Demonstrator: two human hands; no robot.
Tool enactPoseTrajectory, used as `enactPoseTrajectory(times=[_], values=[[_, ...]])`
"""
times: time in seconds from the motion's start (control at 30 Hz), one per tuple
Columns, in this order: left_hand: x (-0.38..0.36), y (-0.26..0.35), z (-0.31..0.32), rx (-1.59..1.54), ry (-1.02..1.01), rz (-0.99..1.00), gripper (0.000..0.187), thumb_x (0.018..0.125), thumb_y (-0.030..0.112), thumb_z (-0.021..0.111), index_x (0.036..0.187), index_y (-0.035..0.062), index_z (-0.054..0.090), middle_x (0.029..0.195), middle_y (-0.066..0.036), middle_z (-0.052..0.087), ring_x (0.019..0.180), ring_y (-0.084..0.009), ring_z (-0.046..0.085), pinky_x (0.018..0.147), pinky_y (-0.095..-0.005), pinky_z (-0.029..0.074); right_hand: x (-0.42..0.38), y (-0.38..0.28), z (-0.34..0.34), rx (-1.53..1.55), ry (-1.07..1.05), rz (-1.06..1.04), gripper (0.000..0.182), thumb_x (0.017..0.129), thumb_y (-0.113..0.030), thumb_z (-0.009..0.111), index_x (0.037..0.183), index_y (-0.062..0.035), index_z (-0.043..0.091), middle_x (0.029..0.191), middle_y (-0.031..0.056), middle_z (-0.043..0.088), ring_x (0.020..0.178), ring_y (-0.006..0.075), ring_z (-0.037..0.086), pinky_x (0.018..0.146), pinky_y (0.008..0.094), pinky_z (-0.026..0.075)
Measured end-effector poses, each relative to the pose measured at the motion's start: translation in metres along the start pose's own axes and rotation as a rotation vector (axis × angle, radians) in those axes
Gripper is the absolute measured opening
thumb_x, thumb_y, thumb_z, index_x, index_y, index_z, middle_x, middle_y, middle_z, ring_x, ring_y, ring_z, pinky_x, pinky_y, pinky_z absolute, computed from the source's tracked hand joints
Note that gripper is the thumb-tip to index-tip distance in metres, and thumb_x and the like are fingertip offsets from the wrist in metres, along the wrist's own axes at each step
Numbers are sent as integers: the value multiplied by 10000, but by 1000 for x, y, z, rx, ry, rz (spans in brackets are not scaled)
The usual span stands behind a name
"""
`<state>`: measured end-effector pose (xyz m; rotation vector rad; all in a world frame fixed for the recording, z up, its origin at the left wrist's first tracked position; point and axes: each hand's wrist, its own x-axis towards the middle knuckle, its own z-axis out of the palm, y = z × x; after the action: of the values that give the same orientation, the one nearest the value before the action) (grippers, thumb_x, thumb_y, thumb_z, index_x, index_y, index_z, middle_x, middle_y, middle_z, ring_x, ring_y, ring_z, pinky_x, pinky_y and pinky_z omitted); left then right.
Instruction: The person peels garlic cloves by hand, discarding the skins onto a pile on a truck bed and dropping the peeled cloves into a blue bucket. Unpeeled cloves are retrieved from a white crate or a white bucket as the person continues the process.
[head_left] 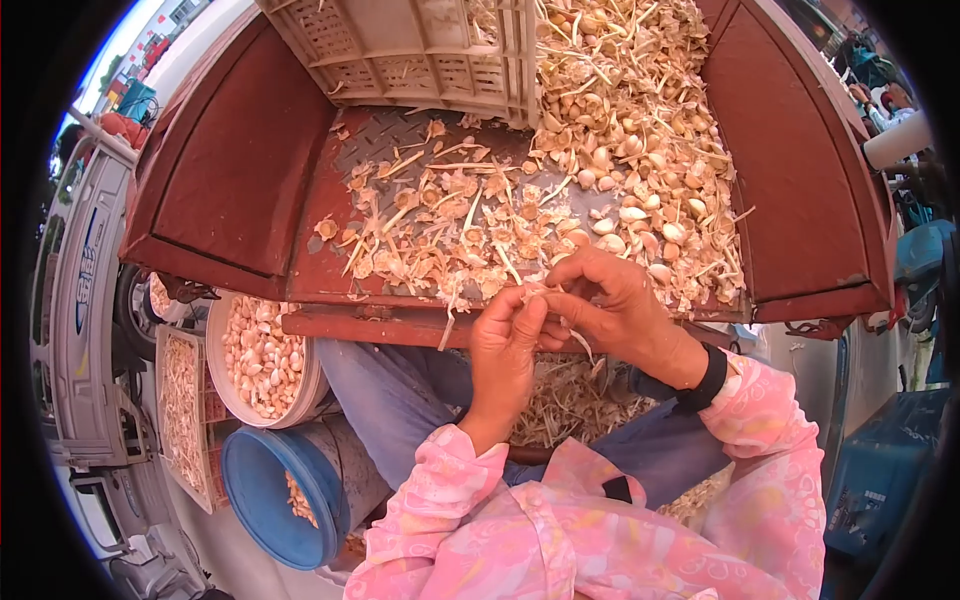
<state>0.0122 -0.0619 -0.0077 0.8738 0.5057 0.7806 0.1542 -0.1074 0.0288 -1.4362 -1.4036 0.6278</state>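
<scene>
My left hand [508,345] and my right hand [622,308] meet at the front edge of the red metal bed. Thumb and fingers of both are pinched together on a small garlic piece with papery skin [535,289], mostly covered by the fingers. A pale dry stalk [509,264] pokes up beside the left fingertips. Just beyond the right hand lies a heap of loose garlic cloves [640,190] mixed with dry skins. Peeled husks and stalks [480,215] are spread beyond the left hand.
A cream plastic crate [420,60] stands tilted on the bed. Lower left are a white bucket [215,345] of cloves, a blue bucket [240,490] with some cloves inside, and a crate of husks [182,420]. A grey truck [95,310] is parked at left; husks lie below my hands.
</scene>
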Motion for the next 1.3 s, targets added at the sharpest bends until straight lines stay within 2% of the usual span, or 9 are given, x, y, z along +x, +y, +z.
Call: enactPoseTrajectory(times=[0.17, 0.5, 0.7, 0.83, 0.93, 1.07, 1.1, 1.2, 1.3], values=[[0, -10, -6, -6, 47, 48, 222, 911, 229, 574, 992, 22, 579, 769, -15, 616, 612, -53, 574, 521, -166, 443, -1, 7, 1, 501, -115, 220, 75, 834, -38, 636, 867, 3, 582, 770, 26, 591, 682, 68, 573, 588, 219, 472], [19, 6, 4, -20, 41, 95, 209, 910, 232, 576, 956, 28, 579, 712, 0, 585, 572, -38, 537, 497, -155, 404, 15, 1, -6, 561, -25, 212, 77, 848, -65, 633, 832, -9, 582, 780, -9, 596, 702, 41, 549, 590, 206, 455], [27, -1, 6, -22, 128, 91, 176, 922, 217, 554, 930, 43, 578, 713, 20, 562, 545, -27, 470, 481, -153, 363, 22, 5, -8, -335, 25, -286, 123, 853, -96, 636, 796, -33, 546, 742, -18, 574, 643, 43, 544, 548, 207, 441], [31, 6, 6, -244, 103, -2, 163, 929, 222, 541, 935, 61, 562, 800, 14, 564, 572, -37, 456, 484, -151, 347, 26, 6, -12, 530, 64, 286, 99, 863, -94, 617, 821, -29, 555, 726, -18, 572, 651, 39, 547, 580, 196, 471], [37, 9, -1, -395, 105, -57, 152, 931, 225, 535, 936, 74, 557, 837, 13, 566, 600, -49, 467, 490, -152, 345, 34, 12, -26, 417, 162, 216, 87, 869, -100, 610, 876, -20, 577, 760, -18, 577, 679, 32, 550, 601, 185, 480], [36, 11, 0, -349, 77, -30, 139, 936, 222, 525, 942, 86, 554, 847, 12, 569, 608, -67, 481, 488, -163, 352, 35, 31, -51, -591, 189, -266, 128, 830, -76, 609, 945, -21, 596, 864, 75, 594, 804, 240, 596, 698, 322, 475], [36, 12, 0, -336, 57, -17, 135, 937, 220, 523, 945, 89, 554, 847, 13, 571, 607, -71, 485, 489, -166, 356, 35, 27, -54, -587, 229, -187, 136, 807, -68, 604, 938, -34, 612, 877, 119, 581, 858, 318, 569, 744, 372, 450], [33, 16, 2, -166, -12, 57, 144, 939, 218, 520, 960, 79, 552, 844, 14, 570, 605, -72, 496, 485, -173, 361, 39, 46, -74, -622, 255, -133, 113, 808, -68, 602, 915, -38, 623, 863, 121, 587, 840, 304, 584, 724, 372, 457], [10, 45, 25, -92, -190, 86, 162, 943, 179, 505, 994, 31, 549, 884, -65, 590, 632, -92, 528, 510, -173, 394, 40, 56, -77, -694, 194, -81, 116, 793, -76, 604, 903, -52, 631, 833, 118, 603, 820, 314, 591, 709, 396, 465]])
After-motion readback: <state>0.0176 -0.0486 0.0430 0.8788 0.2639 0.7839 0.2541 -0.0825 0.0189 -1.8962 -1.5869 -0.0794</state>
